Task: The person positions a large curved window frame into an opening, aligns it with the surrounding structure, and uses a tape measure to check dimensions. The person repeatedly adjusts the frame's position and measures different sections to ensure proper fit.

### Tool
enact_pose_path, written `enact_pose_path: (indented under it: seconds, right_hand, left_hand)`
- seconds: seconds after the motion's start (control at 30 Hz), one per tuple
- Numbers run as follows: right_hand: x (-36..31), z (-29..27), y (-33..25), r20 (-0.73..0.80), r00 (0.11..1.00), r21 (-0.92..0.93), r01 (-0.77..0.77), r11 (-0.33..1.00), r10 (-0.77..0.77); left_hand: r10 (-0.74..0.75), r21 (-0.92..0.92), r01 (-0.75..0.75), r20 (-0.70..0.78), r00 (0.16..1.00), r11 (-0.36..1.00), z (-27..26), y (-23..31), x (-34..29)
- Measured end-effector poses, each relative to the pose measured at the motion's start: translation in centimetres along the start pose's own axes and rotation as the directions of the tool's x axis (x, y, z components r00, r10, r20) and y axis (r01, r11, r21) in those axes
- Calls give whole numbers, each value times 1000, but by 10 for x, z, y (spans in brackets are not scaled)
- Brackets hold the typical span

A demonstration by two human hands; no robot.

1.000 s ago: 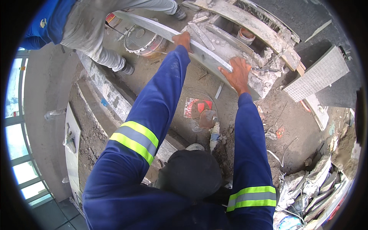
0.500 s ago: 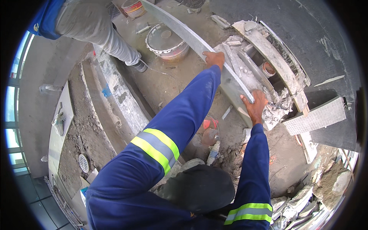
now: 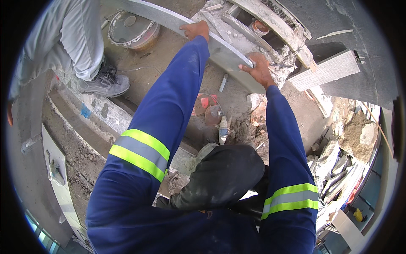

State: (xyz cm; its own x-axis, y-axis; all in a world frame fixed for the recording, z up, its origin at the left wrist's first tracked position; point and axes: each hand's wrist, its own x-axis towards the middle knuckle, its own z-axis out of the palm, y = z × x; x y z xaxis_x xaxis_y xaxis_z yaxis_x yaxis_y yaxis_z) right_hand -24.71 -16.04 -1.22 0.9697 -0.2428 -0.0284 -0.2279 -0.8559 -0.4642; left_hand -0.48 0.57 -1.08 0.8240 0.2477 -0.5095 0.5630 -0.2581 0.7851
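Note:
A long, narrow grey stone slab [image 3: 226, 59] stands on its long edge, running from the upper left toward the middle right. My left hand [image 3: 197, 30] grips its upper edge partway along, fingers bent over it. Nearer the slab's right end, my right hand [image 3: 259, 70] is closed on the same edge, thumb toward the near face. The far left end runs out past the top of the picture. Below the slab, a small grey strip [image 3: 223, 83] lies on the dusty ground.
A large round bucket [image 3: 134, 31] sits at upper left, close to another person's grey shoe [image 3: 105, 82]. Broken masonry [image 3: 270, 25] and a textured panel [image 3: 325, 70] lie at right. Near my dark knee are a dirty bottle [image 3: 223, 129] and a trowel-like tool [image 3: 54, 171] on a board farther left.
My view has shifted, so the slab and hands appear higher and farther left. The other person's shoe and lower leg now show closer to the bucket. Both hands keep hold of the slab.

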Motion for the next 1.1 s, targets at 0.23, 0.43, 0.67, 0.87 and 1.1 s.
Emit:
enact_pose_path:
  seconds: [0.23,0.43,0.67,0.87,1.1]
  right_hand:
    - [30,-32,-24,256,966,-196,31,980,21]
    - [68,-6,-72,221,974,-309,122,943,-53]
    - [71,12,-79,138,990,-200,18,980,11]
    - [75,13,-81,199,979,-127,69,989,-42]
    - [84,7,-73,352,936,-127,56,990,-8]
  left_hand:
    - [12,14,-12,-18,1000,1000,1,1,-1]
    - [-19,68,19,-3,1000,998,2,4,-5]
    - [207,-82,-218,-125,970,973,19,-38,26]
    - [153,-266,-128,75,985,956,2,-94,56]
    - [-114,-300,207,301,947,931,-17,-22,12]
